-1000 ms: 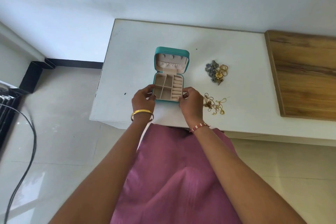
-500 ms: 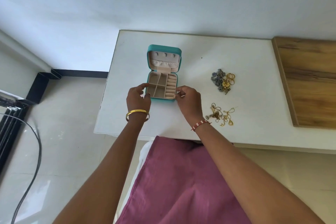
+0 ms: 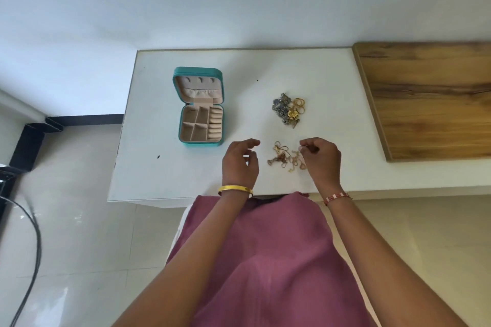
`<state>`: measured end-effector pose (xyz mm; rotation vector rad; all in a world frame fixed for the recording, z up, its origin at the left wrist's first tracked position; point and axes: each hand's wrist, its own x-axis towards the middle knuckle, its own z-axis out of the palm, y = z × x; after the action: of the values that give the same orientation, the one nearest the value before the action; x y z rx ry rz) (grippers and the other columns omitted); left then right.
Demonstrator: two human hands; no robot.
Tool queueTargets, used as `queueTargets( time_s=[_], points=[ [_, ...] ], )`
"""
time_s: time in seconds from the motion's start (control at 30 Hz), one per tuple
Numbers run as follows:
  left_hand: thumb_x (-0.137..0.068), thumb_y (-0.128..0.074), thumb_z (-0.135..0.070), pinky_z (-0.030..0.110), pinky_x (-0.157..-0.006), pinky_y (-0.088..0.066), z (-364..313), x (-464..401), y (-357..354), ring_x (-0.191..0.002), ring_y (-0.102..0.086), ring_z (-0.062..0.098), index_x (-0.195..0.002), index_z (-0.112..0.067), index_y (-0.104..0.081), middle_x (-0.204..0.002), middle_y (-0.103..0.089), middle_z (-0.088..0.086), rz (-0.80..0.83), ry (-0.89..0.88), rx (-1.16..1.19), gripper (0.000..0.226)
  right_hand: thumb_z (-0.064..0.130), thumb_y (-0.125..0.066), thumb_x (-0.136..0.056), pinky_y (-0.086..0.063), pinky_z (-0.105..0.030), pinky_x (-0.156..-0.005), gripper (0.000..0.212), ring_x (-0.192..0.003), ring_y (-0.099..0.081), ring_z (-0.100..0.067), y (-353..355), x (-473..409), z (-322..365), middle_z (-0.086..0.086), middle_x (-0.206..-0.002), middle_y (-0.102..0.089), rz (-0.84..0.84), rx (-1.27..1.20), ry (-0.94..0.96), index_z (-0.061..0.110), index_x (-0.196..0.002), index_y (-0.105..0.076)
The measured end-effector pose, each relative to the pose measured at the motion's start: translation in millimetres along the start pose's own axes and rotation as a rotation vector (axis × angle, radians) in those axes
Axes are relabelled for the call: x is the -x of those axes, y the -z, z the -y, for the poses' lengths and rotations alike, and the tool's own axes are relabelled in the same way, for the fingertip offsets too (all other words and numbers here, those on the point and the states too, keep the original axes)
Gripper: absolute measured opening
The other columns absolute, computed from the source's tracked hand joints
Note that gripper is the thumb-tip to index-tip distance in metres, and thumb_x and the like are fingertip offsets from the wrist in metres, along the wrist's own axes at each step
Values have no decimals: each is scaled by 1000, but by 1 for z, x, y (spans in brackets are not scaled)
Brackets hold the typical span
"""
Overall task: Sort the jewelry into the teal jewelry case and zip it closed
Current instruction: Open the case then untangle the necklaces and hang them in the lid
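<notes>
The teal jewelry case [image 3: 199, 106] lies open on the white table [image 3: 329, 79], lid back, its beige compartments bare. A tangle of gold chains [image 3: 285, 157] lies near the front edge, between my two hands. My left hand [image 3: 240, 160] hovers to its left, fingers loosely curled, holding nothing. My right hand [image 3: 321, 158] is at the tangle's right side, thumb and fingers curled at the chains; whether they pinch a chain is unclear. Farther back lies a pile of rings and grey and gold ornaments [image 3: 289, 110].
A wooden board [image 3: 430, 101] covers the table's right part. The table's left edge drops to a tiled floor with a black cable [image 3: 32, 252] and a black frame [image 3: 29, 141]. A wall runs behind the table.
Both hands have let go of the case and moved right to the chain tangle. The case stays open on the table.
</notes>
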<state>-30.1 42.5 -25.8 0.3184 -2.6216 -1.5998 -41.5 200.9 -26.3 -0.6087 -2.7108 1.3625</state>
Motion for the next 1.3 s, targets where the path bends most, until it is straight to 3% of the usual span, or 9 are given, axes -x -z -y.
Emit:
queueTargets(
  time_s=[0.13, 0.27, 0.47, 0.67, 0.87, 1.0, 1.13, 1.2, 1.3],
  points=[
    [-83, -48, 4, -2, -64, -39, 0, 6, -17, -78, -55, 10, -103, -8, -66, -105, -63, 11, 105, 53, -57, 30, 8, -59, -86, -51, -28, -77, 16, -83, -63, -21, -4, 5, -13, -9, -94, -69, 99, 189, 113, 6, -98, -69],
    [-84, -49, 2, 4, -71, -37, 0, 9, -26, -85, -57, 15, -109, -7, -63, -109, -63, 12, 173, 100, -107, 31, 14, -56, -89, -48, -36, -76, 22, -99, -55, -29, -12, 10, -20, -15, -104, -59, 164, 453, 252, 5, -108, -65],
    [-85, -50, -1, 3, -74, -33, -1, 12, -28, -92, -60, 19, -113, -8, -62, -112, -64, 11, 214, 137, -148, 31, 4, -52, -89, -46, -36, -73, 18, -94, -56, -33, -14, 7, -22, -18, -98, -57, 160, 446, 273, 0, -100, -65],
    [-86, -51, -3, 4, -75, -34, -1, 16, -26, -94, -59, 17, -113, -8, -62, -113, -64, 10, 226, 169, -138, 30, 18, -68, -82, -37, -23, -76, 29, -94, -58, -28, 0, 15, -27, -17, -102, -59, 119, 319, 109, 1, -105, -64],
    [-86, -50, -4, 3, -74, -32, -4, 23, -26, -88, -53, 9, -112, -10, -63, -114, -64, 8, 236, 180, -122, 30, 4, -55, -87, -46, -34, -76, 16, -94, -57, -32, -3, 22, -29, -19, -102, -57, 177, 500, 201, -4, -96, -65],
    [-86, -51, -5, 4, -74, -33, -5, 27, -24, -88, -55, 10, -112, -11, -63, -114, -64, 7, 236, 176, -110, 30, -1, -56, -80, -49, -31, -73, 10, -86, -61, -27, -3, 15, -22, -16, -93, -65, 160, 365, 102, 0, -84, -65],
    [-85, -51, -3, 0, -71, -35, -10, 30, -21, -87, -54, 9, -112, -10, -63, -113, -65, 6, 218, 150, -65, 30, 0, -63, -76, -41, -20, -66, 4, -73, -58, -17, 9, 14, -9, -12, -81, -68, 158, 93, 16, 3, -77, -65],
    [-85, -50, -2, -2, -70, -36, -17, 29, -21, -91, -56, 10, -114, -9, -62, -114, -65, 6, 216, 123, -29, 32, 2, -68, -76, -48, -24, -66, 8, -70, -61, -18, 17, 15, 2, -9, -74, -66, 157, -48, 10, 8, -74, -63],
    [-85, -47, 3, 6, -79, -37, -31, 24, -21, -105, -58, 17, -119, -11, -59, -117, -63, 7, 241, 66, 13, 38, 0, -69, -75, -57, -38, -72, 14, -63, -63, -21, 28, 15, 25, -8, -67, -64, 170, -216, 13, 12, -73, -61]
  ],
)
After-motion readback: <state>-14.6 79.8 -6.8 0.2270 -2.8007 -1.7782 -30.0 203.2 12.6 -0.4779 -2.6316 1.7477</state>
